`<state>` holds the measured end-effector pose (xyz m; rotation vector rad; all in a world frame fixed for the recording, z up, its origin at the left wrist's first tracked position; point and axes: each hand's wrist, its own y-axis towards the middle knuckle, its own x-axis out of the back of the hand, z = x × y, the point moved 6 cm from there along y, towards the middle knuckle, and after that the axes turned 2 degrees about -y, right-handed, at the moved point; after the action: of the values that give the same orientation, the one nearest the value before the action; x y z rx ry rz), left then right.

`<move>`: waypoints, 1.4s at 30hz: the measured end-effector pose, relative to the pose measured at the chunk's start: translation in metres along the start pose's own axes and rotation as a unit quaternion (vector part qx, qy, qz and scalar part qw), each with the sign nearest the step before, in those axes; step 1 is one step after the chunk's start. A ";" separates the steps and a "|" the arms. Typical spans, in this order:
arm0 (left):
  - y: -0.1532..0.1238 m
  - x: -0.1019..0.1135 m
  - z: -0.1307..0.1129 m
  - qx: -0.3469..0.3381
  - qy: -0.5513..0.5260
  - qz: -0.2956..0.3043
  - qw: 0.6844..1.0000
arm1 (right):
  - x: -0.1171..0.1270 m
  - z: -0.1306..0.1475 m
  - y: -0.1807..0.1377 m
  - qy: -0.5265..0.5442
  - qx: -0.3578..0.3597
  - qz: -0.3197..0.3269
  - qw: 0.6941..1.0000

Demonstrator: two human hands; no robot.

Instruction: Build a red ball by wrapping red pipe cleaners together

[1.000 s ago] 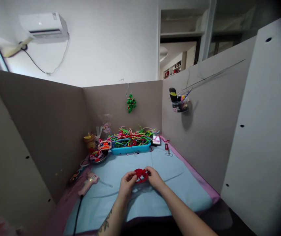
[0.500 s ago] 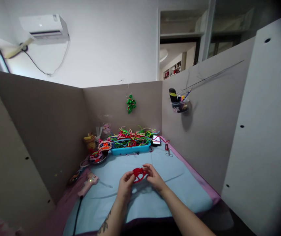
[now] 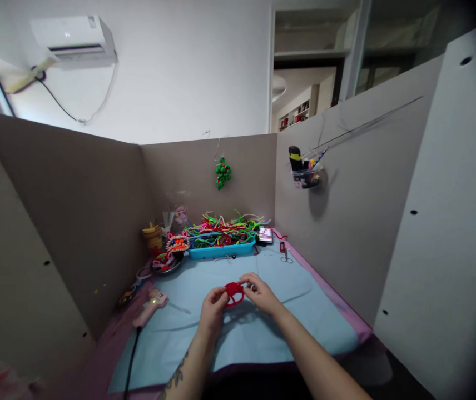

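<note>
A red pipe-cleaner piece (image 3: 234, 292), rounded with open gaps in its lower part, is held above the light blue table cover (image 3: 258, 344). My left hand (image 3: 213, 308) pinches its left edge between thumb and fingers. On the other side, my right hand (image 3: 259, 293) has its fingertips closed at the piece's right edge. Just what those fingertips grip is too small to make out beyond the red edge itself.
A blue tray (image 3: 221, 251) heaped with colourful pipe cleaners stands at the back. Left of it are a metal bowl (image 3: 171, 268) and a glue gun (image 3: 151, 310) with a black cord. Scissors (image 3: 286, 258) lie back right. Grey panels enclose the table.
The red piece has turned slightly and looks narrower and rounder. My right hand has shifted a little to the left. The camera view has moved slightly.
</note>
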<state>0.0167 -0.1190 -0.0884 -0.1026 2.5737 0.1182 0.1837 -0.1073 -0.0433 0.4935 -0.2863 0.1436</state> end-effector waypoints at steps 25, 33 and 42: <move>-0.006 0.001 -0.012 -0.087 0.110 -0.029 0.990 | 0.004 0.025 0.000 -0.290 0.167 -0.004 0.942; -0.007 0.000 -0.014 -0.104 0.150 -0.050 0.982 | 0.015 0.017 0.006 -0.173 0.041 -0.067 0.982; -0.007 -0.002 -0.012 -0.092 0.148 -0.037 0.984 | 0.001 0.001 0.009 -0.025 -0.066 -0.077 0.995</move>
<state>0.0124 -0.1270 -0.0777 -0.3067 2.8466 0.3342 0.1824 -0.0997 -0.0386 0.3868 -0.3041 -0.0375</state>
